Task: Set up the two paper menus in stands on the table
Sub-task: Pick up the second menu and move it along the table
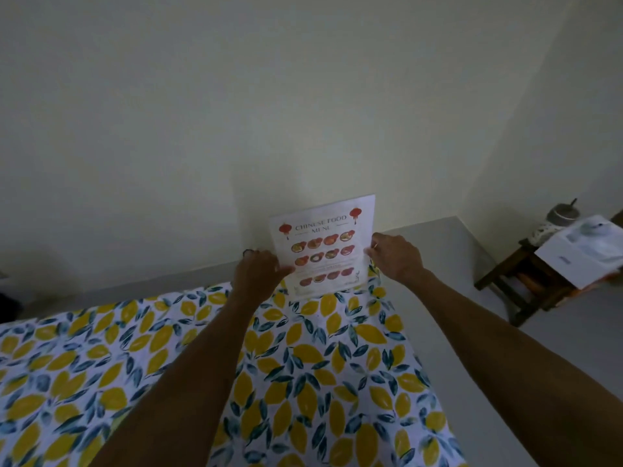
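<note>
I hold the menu [324, 246] upright at the far edge of the table [303, 382], by the wall, left hand [258, 273] and right hand [396, 256] pinching its side edges, and uneven pressure could buckle or topple it.

A table [387, 332] filled the near part of the scene, covered by a white cloth [303, 382] printed with yellow lemons and dark leaves. At its far edge, close to the wall, a Chinese food menu [325, 246] stood upright on the cloth, its bottom edge resting there.
</note>
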`<state>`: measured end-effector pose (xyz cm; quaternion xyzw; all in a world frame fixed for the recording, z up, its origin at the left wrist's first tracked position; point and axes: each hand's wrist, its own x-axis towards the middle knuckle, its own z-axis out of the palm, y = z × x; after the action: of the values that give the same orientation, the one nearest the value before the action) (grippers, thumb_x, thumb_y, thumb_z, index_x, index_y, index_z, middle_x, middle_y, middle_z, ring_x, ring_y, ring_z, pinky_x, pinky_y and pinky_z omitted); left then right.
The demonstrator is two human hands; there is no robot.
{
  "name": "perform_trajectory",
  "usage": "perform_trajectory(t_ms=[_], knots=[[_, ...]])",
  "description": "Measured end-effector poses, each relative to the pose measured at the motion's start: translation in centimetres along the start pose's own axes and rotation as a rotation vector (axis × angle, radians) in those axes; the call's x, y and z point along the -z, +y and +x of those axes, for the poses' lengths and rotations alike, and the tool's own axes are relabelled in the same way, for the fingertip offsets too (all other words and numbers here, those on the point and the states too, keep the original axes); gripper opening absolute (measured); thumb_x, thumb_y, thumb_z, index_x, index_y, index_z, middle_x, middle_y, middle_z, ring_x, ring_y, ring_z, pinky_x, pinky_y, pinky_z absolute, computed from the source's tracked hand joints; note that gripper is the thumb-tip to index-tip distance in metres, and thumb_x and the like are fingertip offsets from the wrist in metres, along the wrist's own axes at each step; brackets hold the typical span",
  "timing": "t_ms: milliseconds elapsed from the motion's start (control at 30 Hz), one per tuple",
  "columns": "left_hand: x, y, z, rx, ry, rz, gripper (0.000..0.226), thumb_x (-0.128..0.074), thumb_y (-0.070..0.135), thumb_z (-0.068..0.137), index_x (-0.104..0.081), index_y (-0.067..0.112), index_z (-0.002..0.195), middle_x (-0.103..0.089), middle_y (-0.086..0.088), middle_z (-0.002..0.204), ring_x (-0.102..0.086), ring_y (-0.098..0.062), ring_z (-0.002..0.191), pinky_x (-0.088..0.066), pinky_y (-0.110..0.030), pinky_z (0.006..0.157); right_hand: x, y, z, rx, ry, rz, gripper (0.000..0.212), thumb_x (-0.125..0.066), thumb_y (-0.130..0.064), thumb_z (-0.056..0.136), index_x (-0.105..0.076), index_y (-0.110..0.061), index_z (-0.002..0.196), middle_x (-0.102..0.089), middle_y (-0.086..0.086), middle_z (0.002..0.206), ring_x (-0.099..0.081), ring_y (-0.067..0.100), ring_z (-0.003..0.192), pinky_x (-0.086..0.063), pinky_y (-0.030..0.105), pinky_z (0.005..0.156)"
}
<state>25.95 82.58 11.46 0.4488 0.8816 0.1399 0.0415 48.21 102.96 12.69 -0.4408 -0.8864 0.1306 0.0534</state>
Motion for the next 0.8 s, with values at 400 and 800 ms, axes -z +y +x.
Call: perform_trajectory(t_ms=[400,800], knots=[[-4.8,3.5,5.1,0.119,-0.155,0.058,0.052,-0.053,0.065,0.088,-0.07,0.019,0.105,-0.072,-0.004,0.099,-0.068,-0.024,0.082,-0.053,-0.035,0.072,-3.4,5.2,5.7,0.007,-0.07,0.062,0.032,-0.051,-0.044,0.096,-0.063,-0.016,0.103,-0.07,0.012,0.096,-0.066,0.033,0.087,-0.051,0.037,0.077],[-8.7,3.5,7.4,0.13,-0.17,-0.053,0.043,-0.047,0.051,0.098,-0.067,0.018,0.118,-0.072,-0.009,0.109,-0.068,-0.028,0.09,-0.045,-0.032,0.069,-7.2,6.7,8.4,0.023,-0.059,0.142,0.028,-0.045,-0.037,0.1,-0.056,-0.012,0.098,-0.068,0.013,0.091,-0.064,0.032,0.079,-0.042,0.032,0.066]])
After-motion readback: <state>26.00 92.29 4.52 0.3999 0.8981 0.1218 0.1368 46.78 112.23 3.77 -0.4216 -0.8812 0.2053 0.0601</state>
